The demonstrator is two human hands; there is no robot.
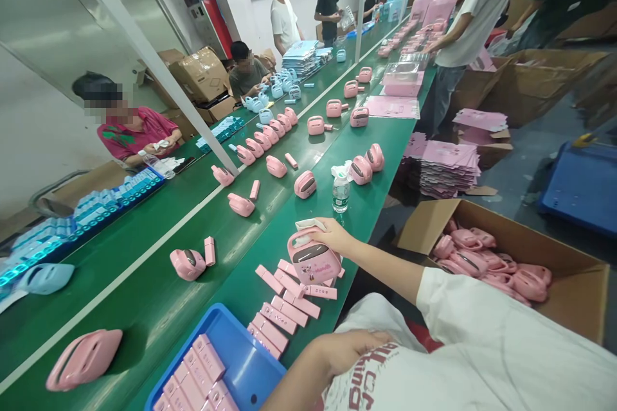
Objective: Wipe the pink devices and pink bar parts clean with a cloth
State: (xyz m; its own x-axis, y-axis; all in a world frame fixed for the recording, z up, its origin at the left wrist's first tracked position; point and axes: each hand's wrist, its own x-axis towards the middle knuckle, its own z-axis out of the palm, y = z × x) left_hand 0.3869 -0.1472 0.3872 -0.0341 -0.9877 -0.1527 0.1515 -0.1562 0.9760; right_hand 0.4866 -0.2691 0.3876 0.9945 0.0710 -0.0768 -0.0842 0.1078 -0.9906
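My right hand (335, 237) is closed at the top corner of a pink plastic case (315, 263) with a carry handle, a dark oval window and a cartoon print. A folded white cloth (308, 225) is pressed between the fingers and the handle. Under and beside the case lie several pink rectangular bars (277, 318), some with small round buttons. My left hand (354, 343) lies flat against my shirt and lap, its fingertips partly hard to see. Near it stands a blue tray (216, 311) holding more pink bars.
Several pink cases (187, 263) sit along the green conveyor (159, 295). A clear bottle (340, 192) stands past my right hand. An open carton (573, 270) of pink cases is to the right. Metal posts (144, 58) rise along the line. Co-workers sit and stand farther off.
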